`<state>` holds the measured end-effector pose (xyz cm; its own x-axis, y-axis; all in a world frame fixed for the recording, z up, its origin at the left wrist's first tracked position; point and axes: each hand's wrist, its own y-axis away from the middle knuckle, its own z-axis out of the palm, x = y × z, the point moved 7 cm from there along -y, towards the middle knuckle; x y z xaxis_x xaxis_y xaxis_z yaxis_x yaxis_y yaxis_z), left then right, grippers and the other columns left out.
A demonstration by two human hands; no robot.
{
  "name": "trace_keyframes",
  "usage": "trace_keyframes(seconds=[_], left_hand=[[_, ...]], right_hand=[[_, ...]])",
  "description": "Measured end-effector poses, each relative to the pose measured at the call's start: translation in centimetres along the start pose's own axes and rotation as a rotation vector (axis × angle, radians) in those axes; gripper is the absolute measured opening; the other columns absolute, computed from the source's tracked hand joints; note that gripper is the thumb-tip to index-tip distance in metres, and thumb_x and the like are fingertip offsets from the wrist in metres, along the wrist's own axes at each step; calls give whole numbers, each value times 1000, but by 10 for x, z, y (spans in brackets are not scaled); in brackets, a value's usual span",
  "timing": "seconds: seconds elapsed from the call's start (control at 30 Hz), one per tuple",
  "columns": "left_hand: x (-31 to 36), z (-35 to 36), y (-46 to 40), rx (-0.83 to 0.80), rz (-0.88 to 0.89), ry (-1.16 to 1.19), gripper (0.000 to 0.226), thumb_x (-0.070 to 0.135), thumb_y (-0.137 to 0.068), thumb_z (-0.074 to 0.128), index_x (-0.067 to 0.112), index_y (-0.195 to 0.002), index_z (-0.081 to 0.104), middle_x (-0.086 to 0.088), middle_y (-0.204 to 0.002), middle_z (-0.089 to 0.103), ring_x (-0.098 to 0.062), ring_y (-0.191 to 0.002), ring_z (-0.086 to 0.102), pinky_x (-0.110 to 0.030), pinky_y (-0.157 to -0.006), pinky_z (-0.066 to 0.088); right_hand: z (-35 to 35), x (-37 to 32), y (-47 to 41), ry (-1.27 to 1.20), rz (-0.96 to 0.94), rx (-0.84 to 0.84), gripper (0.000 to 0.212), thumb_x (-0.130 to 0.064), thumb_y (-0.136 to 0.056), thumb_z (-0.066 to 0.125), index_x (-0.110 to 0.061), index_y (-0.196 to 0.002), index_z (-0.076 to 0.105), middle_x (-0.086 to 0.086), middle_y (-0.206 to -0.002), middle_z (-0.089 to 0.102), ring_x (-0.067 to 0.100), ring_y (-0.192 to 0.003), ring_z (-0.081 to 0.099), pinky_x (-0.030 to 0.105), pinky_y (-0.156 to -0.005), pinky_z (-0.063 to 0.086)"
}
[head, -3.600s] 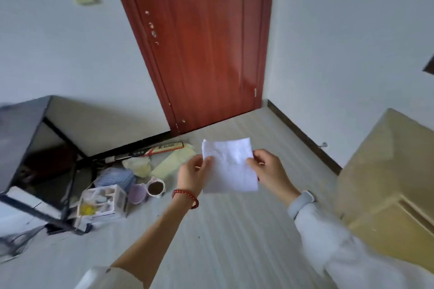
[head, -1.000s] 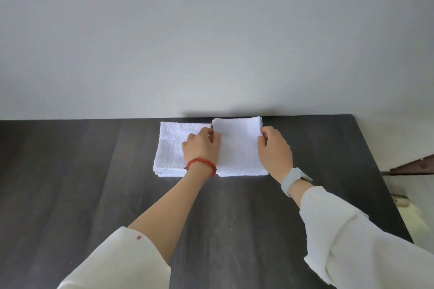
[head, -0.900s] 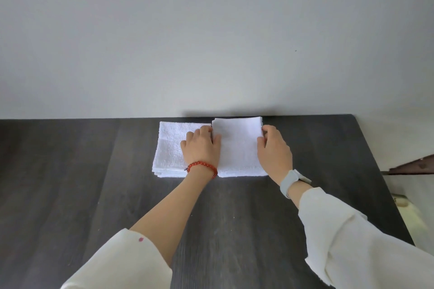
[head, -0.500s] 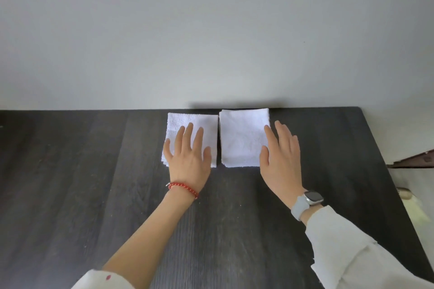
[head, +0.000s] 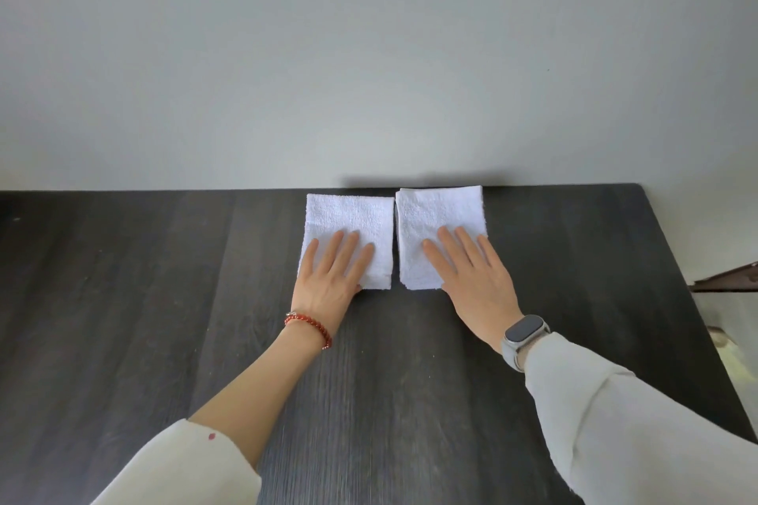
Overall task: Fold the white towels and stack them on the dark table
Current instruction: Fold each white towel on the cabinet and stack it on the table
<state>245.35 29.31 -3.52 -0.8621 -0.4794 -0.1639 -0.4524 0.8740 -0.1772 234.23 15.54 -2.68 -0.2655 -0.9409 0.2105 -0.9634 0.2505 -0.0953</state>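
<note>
Two folded white towels lie side by side at the far edge of the dark table (head: pixel 164 320), close to the wall. My left hand (head: pixel 330 277) rests flat with straight fingers on the near half of the left towel stack (head: pixel 352 213). Flat on the near right part of the right towel stack (head: pixel 439 209) lies my right hand (head: pixel 471 275). A narrow gap of table shows between the two stacks. Each stack shows layered edges at its near side.
A pale wall (head: pixel 369 53) stands directly behind the table. The table's right edge (head: pixel 697 299) runs diagonally, with a dark brown door edge (head: pixel 730 283) and floor beyond it.
A second ago both hands gripped the right towel's sides on the table. They have since let go and flattened, and my right hand has slid left onto the right stack.
</note>
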Motion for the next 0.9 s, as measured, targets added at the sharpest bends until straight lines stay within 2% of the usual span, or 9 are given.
trace_keyframes(seconds=[0.33,0.77,0.83,0.9], left_hand=[[-6,10,-27,14,-1,72,81,18,-60,83,18,-129,40,-9,-128,57,-28,-120,53,-52,-96,42],[-16,12,-53,-75,-7,110,83,23,-58,84,19,-128,39,-9,-129,56,-29,-120,52,-54,-95,40],[-14,8,-49,-61,1,130,80,29,-63,80,20,-131,38,-10,-134,51,-30,-124,49,-57,-97,36],[-14,3,-41,-45,0,144,69,41,-76,64,21,-135,35,-12,-139,46,-30,-128,44,-59,-101,28]], right_hand=[[10,10,-21,-19,-18,61,81,-15,-65,80,-16,-133,35,13,-134,52,35,-122,50,49,-98,44],[17,17,-47,-34,10,-55,82,-22,-62,82,-17,-131,40,12,-133,52,35,-121,50,50,-98,41],[12,16,-43,-61,1,-38,71,-33,-70,75,-17,-131,44,12,-135,51,34,-124,48,53,-100,37],[4,17,-39,-125,11,6,56,-44,-83,53,-17,-132,44,12,-138,48,32,-128,44,54,-105,31]])
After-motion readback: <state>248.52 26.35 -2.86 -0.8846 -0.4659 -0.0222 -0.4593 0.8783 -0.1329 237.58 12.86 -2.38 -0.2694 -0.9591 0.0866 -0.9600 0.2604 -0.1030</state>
